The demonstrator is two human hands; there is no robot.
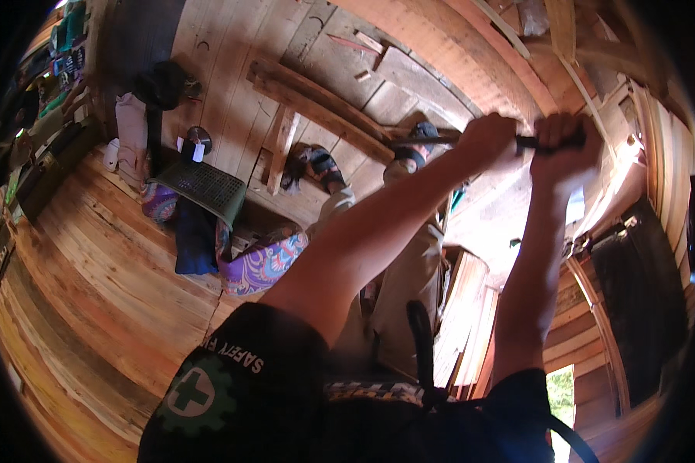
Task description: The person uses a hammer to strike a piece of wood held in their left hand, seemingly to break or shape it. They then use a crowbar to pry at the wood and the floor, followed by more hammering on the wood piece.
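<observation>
Both my hands grip a long, thin dark bar, held roughly level out in front of me. My left hand (486,143) is closed round its middle, and my right hand (567,150) is closed round its thicker right end. A short stretch of the dark bar (526,143) shows between the two fists. Its left part reaches past my left hand toward the end of a wooden beam (316,104), close to my sandalled foot (418,139). Whether the bar's tip touches the beam I cannot tell.
My other sandalled foot (316,163) stands beside the beam and a short wood post (283,150). At left are a dark green plastic crate (201,187) and purple patterned cloth (262,262) by a plank wall (108,285). Wood scraps (371,42) lie on the floorboards.
</observation>
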